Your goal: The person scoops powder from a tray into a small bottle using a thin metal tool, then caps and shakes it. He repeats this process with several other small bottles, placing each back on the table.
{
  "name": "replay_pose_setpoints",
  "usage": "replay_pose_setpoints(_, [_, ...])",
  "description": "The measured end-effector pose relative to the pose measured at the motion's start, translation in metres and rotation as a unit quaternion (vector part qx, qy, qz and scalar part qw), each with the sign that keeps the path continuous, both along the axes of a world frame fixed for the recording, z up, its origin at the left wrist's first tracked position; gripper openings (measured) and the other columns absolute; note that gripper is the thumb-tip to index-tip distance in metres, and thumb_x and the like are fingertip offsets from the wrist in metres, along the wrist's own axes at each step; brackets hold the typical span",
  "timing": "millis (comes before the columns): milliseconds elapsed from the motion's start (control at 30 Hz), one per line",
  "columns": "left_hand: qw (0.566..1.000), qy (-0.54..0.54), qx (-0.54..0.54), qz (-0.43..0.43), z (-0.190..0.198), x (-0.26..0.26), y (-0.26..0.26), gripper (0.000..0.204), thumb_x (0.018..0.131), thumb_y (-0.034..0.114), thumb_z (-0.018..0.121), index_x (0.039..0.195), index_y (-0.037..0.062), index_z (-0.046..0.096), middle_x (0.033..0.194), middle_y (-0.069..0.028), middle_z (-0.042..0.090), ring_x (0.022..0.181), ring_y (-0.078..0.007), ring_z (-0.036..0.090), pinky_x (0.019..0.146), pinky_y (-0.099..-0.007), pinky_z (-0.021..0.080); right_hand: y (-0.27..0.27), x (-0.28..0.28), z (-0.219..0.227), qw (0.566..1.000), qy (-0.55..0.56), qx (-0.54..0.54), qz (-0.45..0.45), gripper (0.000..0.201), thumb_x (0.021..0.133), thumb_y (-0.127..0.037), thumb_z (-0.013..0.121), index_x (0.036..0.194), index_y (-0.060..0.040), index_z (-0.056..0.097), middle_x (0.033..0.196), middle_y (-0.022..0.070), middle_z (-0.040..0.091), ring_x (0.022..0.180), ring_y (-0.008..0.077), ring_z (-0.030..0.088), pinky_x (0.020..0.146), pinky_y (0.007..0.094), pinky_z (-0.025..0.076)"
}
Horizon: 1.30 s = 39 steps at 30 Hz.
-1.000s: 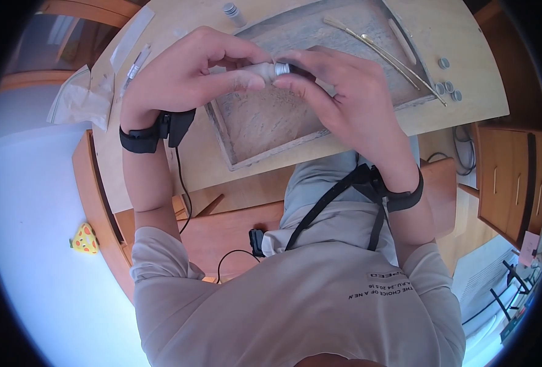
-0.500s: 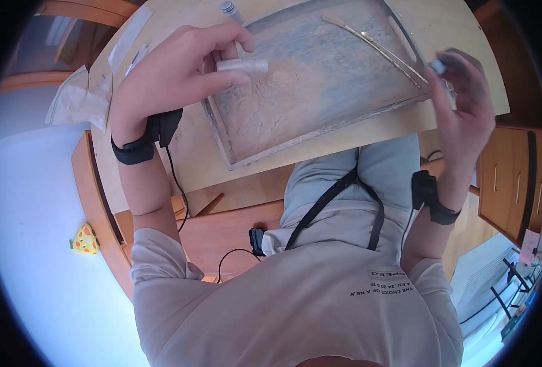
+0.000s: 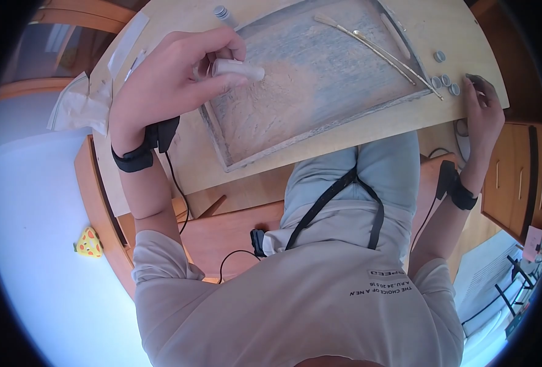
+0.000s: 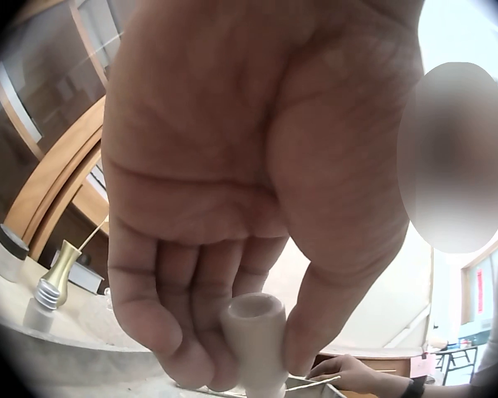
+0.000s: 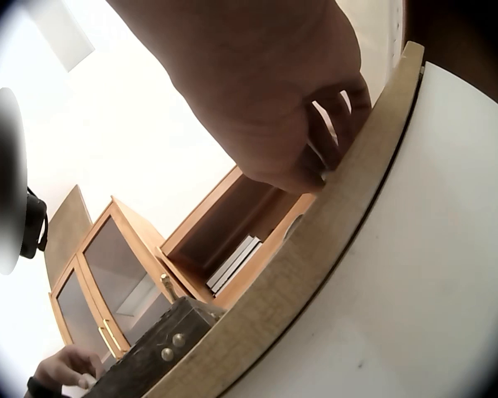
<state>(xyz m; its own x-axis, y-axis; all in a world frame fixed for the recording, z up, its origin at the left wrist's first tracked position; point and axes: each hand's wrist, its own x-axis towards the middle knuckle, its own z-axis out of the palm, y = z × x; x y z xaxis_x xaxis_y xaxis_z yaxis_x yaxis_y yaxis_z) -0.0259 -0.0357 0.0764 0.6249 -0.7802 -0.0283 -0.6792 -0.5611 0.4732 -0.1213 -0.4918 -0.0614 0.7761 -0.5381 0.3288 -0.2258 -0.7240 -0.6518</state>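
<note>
My left hand [image 3: 182,73] pinches a small clear bottle [image 3: 240,68] between thumb and fingers, held tilted above the near left part of a shallow, dusty wooden tray [image 3: 329,131]. The left wrist view shows the round end of this uncapped bottle [image 4: 257,352] facing the palm. Far to the right, my right hand [image 3: 484,110] is at the table's right edge, its fingertips low near the tabletop. A small pale bit of the cap [image 5: 327,176] shows at those fingertips, mostly hidden by them. Several silvery caps [image 3: 454,90] lie beside this hand.
Two thin gold-handled tools, one a brush [image 3: 326,21], lie across the tray's right side. A capped bottle [image 3: 223,14] stands behind the left hand. At the table's left edge is a crumpled white bag [image 3: 84,101]. A gold vase [image 4: 62,269] stands farther back.
The hands were together at the bottle; the right hand has since pulled off the cap and carried it right to the table's edge. The left hand has shifted slightly left with the bottle.
</note>
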Motion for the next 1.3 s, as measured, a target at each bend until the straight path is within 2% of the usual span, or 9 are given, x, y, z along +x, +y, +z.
replay_pose_setpoints(167, [1.000, -0.025, -0.017, 0.001, 0.000, -0.002, -0.001, 0.023, 0.083, 0.013, 0.078, 0.100, 0.0035, 0.066, 0.082, -0.0048, 0.066, 0.070, -0.0161, 0.057, 0.064, -0.0279, 0.045, 0.000, 0.002, -0.002, 0.999, 0.034, 0.015, -0.003, 0.036, 0.092, -0.031, 0.074, 0.117, -0.0051, 0.073, 0.108, 0.0095, 0.075, 0.094, 0.0187, 0.069, 0.087, 0.0323, 0.053])
replay_pose_setpoints(267, [0.999, -0.037, -0.029, -0.001, 0.001, -0.002, -0.003, 0.022, 0.083, 0.012, 0.078, 0.101, 0.0032, 0.067, 0.082, -0.0048, 0.066, 0.069, -0.0154, 0.056, 0.063, -0.0275, 0.044, 0.017, -0.001, 0.012, 0.996, -0.032, -0.087, 0.012, 0.034, 0.093, -0.030, 0.072, 0.116, -0.0045, 0.073, 0.107, 0.0101, 0.074, 0.096, 0.0174, 0.068, 0.086, 0.0320, 0.052])
replay_pose_setpoints(367, [0.998, -0.053, -0.046, -0.002, 0.001, -0.003, -0.005, 0.023, 0.084, 0.015, 0.079, 0.099, 0.0026, 0.067, 0.078, -0.0047, 0.063, 0.066, -0.0151, 0.054, 0.061, -0.0276, 0.043, 0.049, -0.011, 0.026, 0.987, -0.107, -0.094, 0.079, 0.027, 0.093, -0.023, 0.072, 0.112, -0.0039, 0.073, 0.105, 0.0098, 0.073, 0.094, 0.0173, 0.067, 0.083, 0.0323, 0.051])
replay_pose_setpoints(433, [0.995, -0.067, -0.070, 0.000, -0.001, -0.004, -0.006, 0.025, 0.086, 0.021, 0.080, 0.097, 0.0023, 0.067, 0.071, -0.0047, 0.057, 0.061, -0.0155, 0.050, 0.057, -0.0284, 0.042, 0.072, -0.015, 0.034, 0.980, -0.114, -0.081, 0.138, 0.023, 0.091, -0.017, 0.074, 0.109, -0.0033, 0.073, 0.102, 0.0097, 0.071, 0.090, 0.0191, 0.065, 0.080, 0.0327, 0.051])
replay_pose_setpoints(567, [0.995, -0.068, -0.072, 0.011, -0.001, -0.004, -0.006, 0.026, 0.085, 0.022, 0.081, 0.097, 0.0030, 0.068, 0.070, -0.0032, 0.055, 0.060, -0.0136, 0.048, 0.056, -0.0270, 0.040, 0.103, -0.018, 0.041, 0.959, -0.110, -0.114, 0.235, 0.022, 0.086, -0.010, 0.077, 0.105, -0.0019, 0.073, 0.093, 0.0099, 0.064, 0.083, 0.0236, 0.063, 0.078, 0.0322, 0.051])
replay_pose_setpoints(933, [0.994, -0.080, -0.077, 0.022, 0.002, -0.005, -0.005, 0.026, 0.083, 0.020, 0.083, 0.098, 0.0033, 0.069, 0.072, -0.0032, 0.055, 0.061, -0.0120, 0.048, 0.056, -0.0257, 0.040, 0.109, -0.008, 0.049, 0.962, -0.049, -0.136, 0.231, 0.017, 0.084, -0.009, 0.076, 0.098, 0.0015, 0.072, 0.091, 0.0130, 0.061, 0.082, 0.0291, 0.062, 0.074, 0.0385, 0.051])
replay_pose_setpoints(1067, [0.995, -0.073, -0.067, 0.019, 0.003, -0.006, -0.005, 0.026, 0.084, 0.017, 0.081, 0.101, 0.0029, 0.069, 0.076, -0.0033, 0.058, 0.065, -0.0128, 0.050, 0.060, -0.0263, 0.041, 0.111, 0.001, 0.058, 0.961, 0.013, -0.149, 0.232, 0.017, 0.085, -0.009, 0.072, 0.097, 0.0032, 0.072, 0.090, 0.0154, 0.060, 0.085, 0.0337, 0.063, 0.077, 0.0420, 0.051])
replay_pose_setpoints(1133, [0.996, -0.072, -0.041, 0.014, 0.005, -0.006, -0.004, 0.026, 0.083, 0.013, 0.080, 0.104, 0.0023, 0.069, 0.077, -0.0026, 0.061, 0.069, -0.0126, 0.052, 0.065, -0.0266, 0.043, 0.109, 0.006, 0.055, 0.954, 0.021, -0.167, 0.248, 0.014, 0.088, -0.008, 0.070, 0.097, 0.0038, 0.070, 0.091, 0.0149, 0.058, 0.083, 0.0326, 0.062, 0.076, 0.0405, 0.050])
replay_pose_setpoints(1300, [0.997, -0.070, -0.037, -0.023, 0.002, -0.002, -0.001, 0.026, 0.084, 0.011, 0.078, 0.107, 0.0021, 0.069, 0.091, -0.0044, 0.066, 0.073, -0.0164, 0.054, 0.068, -0.0285, 0.046, 0.115, 0.005, 0.060, 0.951, 0.022, -0.194, 0.239, 0.014, 0.091, -0.007, 0.067, 0.097, 0.0049, 0.066, 0.093, 0.0159, 0.058, 0.084, 0.0346, 0.062, 0.076, 0.0415, 0.050])
